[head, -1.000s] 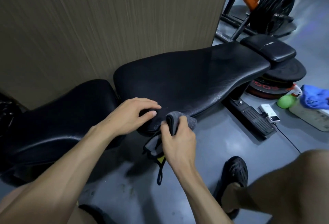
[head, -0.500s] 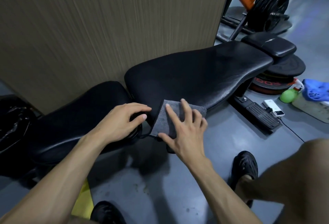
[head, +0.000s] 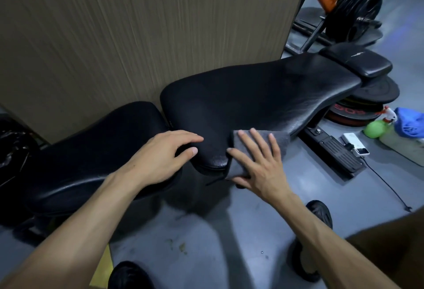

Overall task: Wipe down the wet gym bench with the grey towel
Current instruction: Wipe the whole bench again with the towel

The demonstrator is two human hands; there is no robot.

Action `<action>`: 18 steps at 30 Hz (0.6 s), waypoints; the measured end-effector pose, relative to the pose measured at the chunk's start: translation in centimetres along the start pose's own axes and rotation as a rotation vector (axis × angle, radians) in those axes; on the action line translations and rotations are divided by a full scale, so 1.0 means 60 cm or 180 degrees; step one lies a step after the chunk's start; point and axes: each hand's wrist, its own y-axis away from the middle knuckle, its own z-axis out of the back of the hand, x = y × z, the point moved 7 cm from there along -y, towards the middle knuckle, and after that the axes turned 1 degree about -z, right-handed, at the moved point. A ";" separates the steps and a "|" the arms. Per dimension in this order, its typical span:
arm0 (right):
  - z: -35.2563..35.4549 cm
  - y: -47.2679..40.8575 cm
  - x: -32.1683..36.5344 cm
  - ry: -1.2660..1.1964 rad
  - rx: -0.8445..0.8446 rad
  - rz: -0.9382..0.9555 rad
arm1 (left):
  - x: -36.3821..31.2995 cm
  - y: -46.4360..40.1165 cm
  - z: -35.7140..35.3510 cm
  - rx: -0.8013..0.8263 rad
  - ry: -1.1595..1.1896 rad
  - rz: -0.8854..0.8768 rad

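The black padded gym bench has a long back pad (head: 263, 96) and a shorter seat pad (head: 91, 151) to its left. The grey towel (head: 243, 151) lies spread over the near edge of the back pad, hanging slightly below it. My right hand (head: 259, 158) presses flat on the towel with fingers apart. Resting on the bench at the gap between the two pads is my left hand (head: 165, 153), fingers loosely curved, holding nothing.
A wood-grain wall panel (head: 137, 36) stands behind the bench. Stacked weight plates (head: 367, 105), a green ball (head: 375, 129), a blue cloth (head: 410, 123) and a white device with a cable (head: 354, 144) lie on the floor at right. My shoes (head: 320, 213) are below.
My right hand went from gripping the bunched towel to spreading it flat on the pad's edge, then slid it right along the near edge. My left hand stayed on the bench.
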 end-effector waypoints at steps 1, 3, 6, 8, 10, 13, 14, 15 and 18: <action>-0.002 0.004 -0.012 -0.0011 0.0014 -0.0127 | -0.002 -0.005 -0.002 -0.0001 -0.0010 -0.0013; -0.007 0.006 -0.002 -0.0086 -0.0071 -0.0258 | -0.012 -0.017 -0.008 0.0001 -0.0035 -0.0055; -0.010 -0.006 0.040 -0.0130 -0.0302 0.0000 | -0.023 -0.032 -0.019 0.0020 -0.0065 -0.0089; -0.007 -0.009 0.033 -0.0165 -0.0320 0.0263 | -0.027 -0.043 -0.029 0.0047 -0.0088 -0.0071; 0.000 -0.007 0.005 -0.0309 -0.0254 0.0321 | -0.030 -0.056 -0.039 0.0108 -0.0116 -0.0049; 0.010 -0.012 -0.052 -0.0624 0.0035 -0.0011 | -0.036 -0.072 -0.057 0.0189 -0.0217 -0.0035; 0.010 -0.013 -0.065 -0.0717 0.0132 -0.0079 | -0.038 -0.077 -0.061 0.0188 -0.0252 -0.0038; 0.011 -0.012 -0.072 -0.0798 0.0212 -0.0096 | -0.039 -0.082 -0.064 0.0188 -0.0261 -0.0031; 0.013 -0.006 -0.090 -0.0846 0.0180 -0.0291 | -0.036 -0.092 -0.067 0.0166 -0.0238 0.0046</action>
